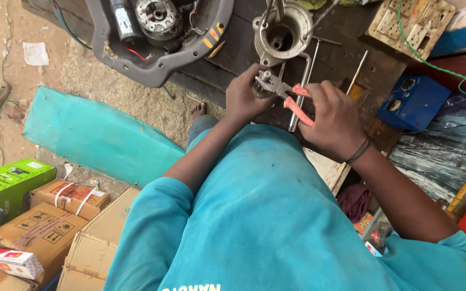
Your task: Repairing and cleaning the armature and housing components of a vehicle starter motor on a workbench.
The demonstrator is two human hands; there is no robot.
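My right hand grips the orange handles of a pair of pliers, whose metal jaws point left. My left hand is closed around a small dark metal part right at the plier jaws. Both hands work above the edge of a dark wooden bench. Just beyond them stands a grey metal cup-shaped housing. A dark band sits on my right wrist.
A grey motor casing with windings and wires lies at the bench's far left. Metal rods, a blue meter box and a switch board lie to the right. Cardboard boxes and a teal panel are on the ground left.
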